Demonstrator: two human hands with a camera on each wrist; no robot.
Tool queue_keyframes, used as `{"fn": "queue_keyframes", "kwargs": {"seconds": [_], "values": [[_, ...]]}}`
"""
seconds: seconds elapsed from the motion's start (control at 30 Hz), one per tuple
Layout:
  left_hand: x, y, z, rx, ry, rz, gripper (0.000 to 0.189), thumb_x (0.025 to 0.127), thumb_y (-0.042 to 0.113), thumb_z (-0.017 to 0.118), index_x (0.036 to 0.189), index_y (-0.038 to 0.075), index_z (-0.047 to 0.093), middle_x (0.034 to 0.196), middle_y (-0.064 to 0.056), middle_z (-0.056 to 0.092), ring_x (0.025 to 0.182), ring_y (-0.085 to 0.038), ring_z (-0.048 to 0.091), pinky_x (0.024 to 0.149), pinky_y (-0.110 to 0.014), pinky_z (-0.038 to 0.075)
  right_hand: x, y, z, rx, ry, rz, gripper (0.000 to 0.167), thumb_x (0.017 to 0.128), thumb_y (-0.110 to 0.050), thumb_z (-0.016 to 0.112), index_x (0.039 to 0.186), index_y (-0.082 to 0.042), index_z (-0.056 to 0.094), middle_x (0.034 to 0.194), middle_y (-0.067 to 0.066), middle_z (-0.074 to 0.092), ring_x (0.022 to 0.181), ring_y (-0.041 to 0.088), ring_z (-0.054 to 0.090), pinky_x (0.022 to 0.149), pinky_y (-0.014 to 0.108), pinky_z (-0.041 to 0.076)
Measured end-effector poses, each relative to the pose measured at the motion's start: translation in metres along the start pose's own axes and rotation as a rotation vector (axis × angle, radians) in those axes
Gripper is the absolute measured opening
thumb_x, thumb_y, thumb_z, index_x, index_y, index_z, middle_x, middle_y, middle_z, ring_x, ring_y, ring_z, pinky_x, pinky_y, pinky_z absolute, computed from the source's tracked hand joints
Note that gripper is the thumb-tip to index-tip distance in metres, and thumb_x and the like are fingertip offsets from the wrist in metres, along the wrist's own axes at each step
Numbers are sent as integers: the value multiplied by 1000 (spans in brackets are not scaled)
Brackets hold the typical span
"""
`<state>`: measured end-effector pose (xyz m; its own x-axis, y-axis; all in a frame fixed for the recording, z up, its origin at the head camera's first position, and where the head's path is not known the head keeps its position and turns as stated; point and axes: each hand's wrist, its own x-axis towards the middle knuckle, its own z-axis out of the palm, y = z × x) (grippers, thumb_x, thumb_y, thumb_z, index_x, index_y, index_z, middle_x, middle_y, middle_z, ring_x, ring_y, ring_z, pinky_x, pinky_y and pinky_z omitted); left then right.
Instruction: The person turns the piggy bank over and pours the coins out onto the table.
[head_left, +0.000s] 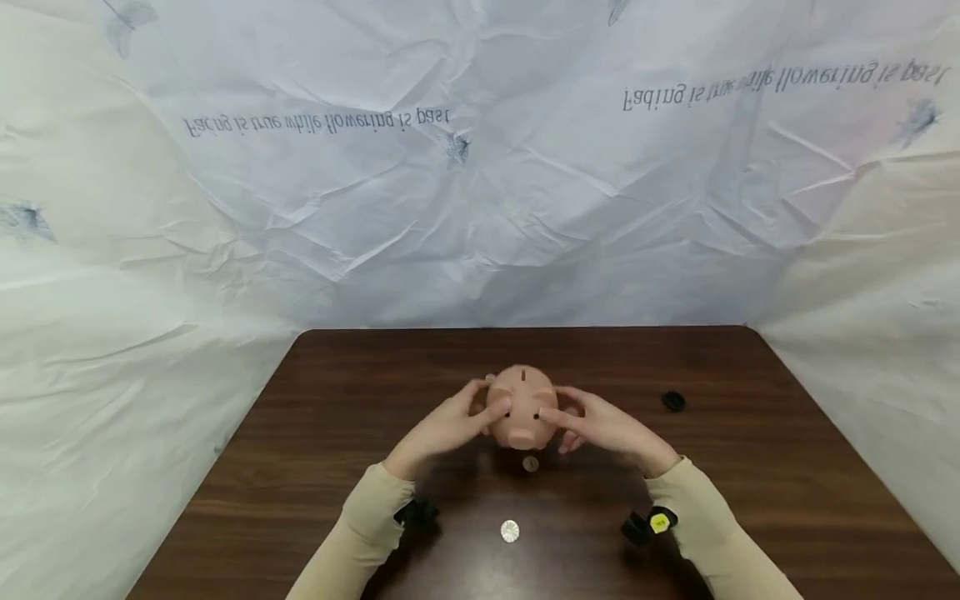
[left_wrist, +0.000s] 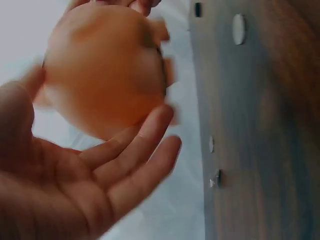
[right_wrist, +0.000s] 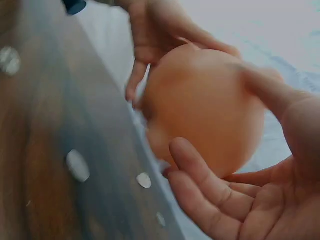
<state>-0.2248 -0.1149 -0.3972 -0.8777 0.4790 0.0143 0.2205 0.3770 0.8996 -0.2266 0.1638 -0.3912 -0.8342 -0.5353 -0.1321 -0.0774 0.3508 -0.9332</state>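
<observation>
A pink piggy bank (head_left: 522, 427) faces me between both hands, its coin slot on top and its snout toward me. My left hand (head_left: 453, 425) grips one side, thumb near an eye and fingers around the body. On the other side my right hand (head_left: 611, 427) holds it the same way. In the left wrist view the blurred piggy bank (left_wrist: 105, 70) is lifted above the tabletop, its stubby feet toward the table. A coin (head_left: 531, 463) lies just below the snout, and a larger silvery coin (head_left: 510, 531) lies nearer to me.
The dark wooden table (head_left: 337, 400) carries a small black round cap (head_left: 673, 401) to the right. In the right wrist view several coins are scattered, among them one coin (right_wrist: 78, 166) near the middle. A wrinkled white sheet (head_left: 480, 208) hangs behind and along both sides.
</observation>
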Motion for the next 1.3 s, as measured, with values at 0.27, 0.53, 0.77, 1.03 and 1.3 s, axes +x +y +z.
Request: {"fn": "queue_keyframes", "kwargs": {"seconds": [0.27, 0.53, 0.77, 1.03, 1.3], "values": [[-3, 9, -4, -81, 85, 358, 87, 89, 13, 79, 155, 29, 24, 157, -7, 38, 139, -27, 43, 104, -49, 46, -10, -11, -2, -139, 167, -399, 99, 90, -13, 78, 164, -23, 13, 152, 18, 43, 103, 25, 66, 83, 40, 57], [5, -5, 4, -109, 1, -63, 54, 105, 54, 46, 133, 9, 54, 101, -9, 70, 90, -26, 70, 84, -46, 57, 9, 5, 0, 2, 70, 13, 68, 105, -46, 53, 155, -3, 34, 99, 22, 70, 73, 30, 70, 74, 49, 59], [1, 0, 1, -4, 67, 42, 60, 101, 50, 57, 149, 18, 42, 119, -6, 67, 102, -20, 67, 90, -44, 54, 4, 5, 1, -43, 96, -115, 74, 102, -37, 62, 161, -17, 21, 115, 18, 69, 95, 31, 70, 82, 49, 58], [-6, 16, -9, -131, 34, 396, 90, 90, 6, 77, 155, 27, 17, 153, -7, 41, 132, -27, 50, 104, -43, 47, -4, -9, 2, -32, 143, -482, 99, 93, -4, 73, 164, -26, 7, 161, 14, 27, 132, 16, 50, 99, 35, 50], [5, -3, 3, 8, -6, -131, 74, 100, 65, 47, 140, 2, 49, 87, -8, 71, 84, -31, 70, 85, -49, 55, 13, 12, 6, 86, 26, 10, 68, 109, -49, 35, 155, 2, 29, 95, 17, 67, 82, 32, 69, 79, 54, 58]]}}
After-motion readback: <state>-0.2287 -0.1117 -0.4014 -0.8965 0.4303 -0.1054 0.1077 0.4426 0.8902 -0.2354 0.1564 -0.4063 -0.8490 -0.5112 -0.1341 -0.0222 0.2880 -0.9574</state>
